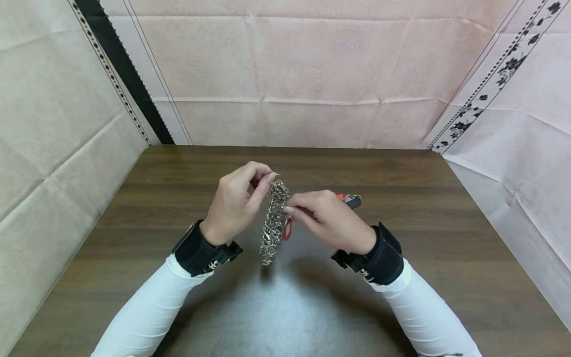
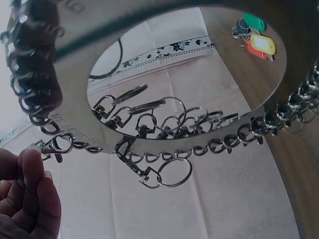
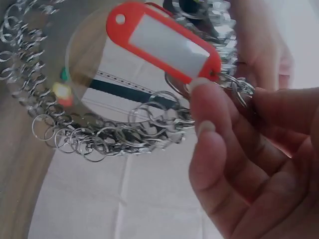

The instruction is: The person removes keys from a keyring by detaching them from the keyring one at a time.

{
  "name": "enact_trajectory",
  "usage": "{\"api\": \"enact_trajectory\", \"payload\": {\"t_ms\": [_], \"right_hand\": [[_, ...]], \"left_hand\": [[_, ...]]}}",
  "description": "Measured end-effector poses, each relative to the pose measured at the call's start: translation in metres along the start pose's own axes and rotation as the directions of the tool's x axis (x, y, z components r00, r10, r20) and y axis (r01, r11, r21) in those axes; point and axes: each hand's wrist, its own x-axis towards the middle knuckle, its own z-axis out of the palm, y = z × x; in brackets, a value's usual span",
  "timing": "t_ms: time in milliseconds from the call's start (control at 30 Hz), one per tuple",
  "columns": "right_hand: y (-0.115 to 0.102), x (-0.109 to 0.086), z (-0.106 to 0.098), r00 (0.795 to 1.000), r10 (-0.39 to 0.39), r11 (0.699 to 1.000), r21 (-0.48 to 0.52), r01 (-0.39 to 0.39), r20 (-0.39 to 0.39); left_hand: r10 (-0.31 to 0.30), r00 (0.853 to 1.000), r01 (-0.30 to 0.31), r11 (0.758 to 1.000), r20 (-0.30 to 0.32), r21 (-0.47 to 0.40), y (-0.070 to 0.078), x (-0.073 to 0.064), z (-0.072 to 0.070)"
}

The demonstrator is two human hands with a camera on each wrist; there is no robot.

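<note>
A flat metal hoop [image 1: 273, 223], its edge lined with small swivel clips and split rings, hangs upright above the table. My left hand [image 1: 241, 203] pinches a small clip [image 2: 52, 145] at the hoop's edge between thumb and fingers. Close beside the hoop, my right hand [image 1: 330, 218] holds a red key tag [image 3: 164, 42] by the small metal ring [image 3: 240, 89] at its end. The tag has a white label window and overlaps the hoop in the right wrist view. My right fingers partly hide the tag's ring.
Behind my right hand, a small pile of key tags lies on the wooden table [image 1: 178, 198]. The left wrist view shows a yellow tag [image 2: 263, 45], a green tag [image 2: 254, 22] and a red tag [image 2: 256, 53] there, with keys. Pale patterned cloth [image 1: 290, 74] surrounds the table.
</note>
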Motion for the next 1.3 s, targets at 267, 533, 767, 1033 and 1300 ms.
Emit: {"api": "enact_trajectory", "payload": {"t_ms": [267,533,767,1033,1300], "right_hand": [[-0.0011,0.0006,-0.0046,0.994,0.022,0.995,0.101,-0.011,-0.108],[-0.0018,-0.0006,-0.0034,0.966,0.007,0.999,0.049,0.006,-0.259],[0.0007,-0.0022,-0.0027,0.948,-0.021,0.999,0.018,0.028,-0.318],[0.0003,-0.0019,-0.0054,0.940,-0.028,0.999,0.023,0.038,-0.340],[-0.0004,-0.0020,-0.0071,0.948,-0.040,0.998,0.026,0.051,-0.315]], "left_hand": [[-0.001,1.000,0.001,1.000,0.010,0.003,-0.0021,0.0004,0.0011],[0.002,1.000,-0.002,1.000,0.026,0.017,-0.0027,-0.0006,0.0028],[-0.005,0.999,0.005,1.000,0.054,0.008,-0.0014,0.0004,0.0040],[0.001,0.995,-0.001,1.000,0.097,0.001,-0.0008,0.0015,0.0032],[-0.014,0.989,0.008,0.999,0.148,0.048,-0.0046,0.0002,0.0036]]}}
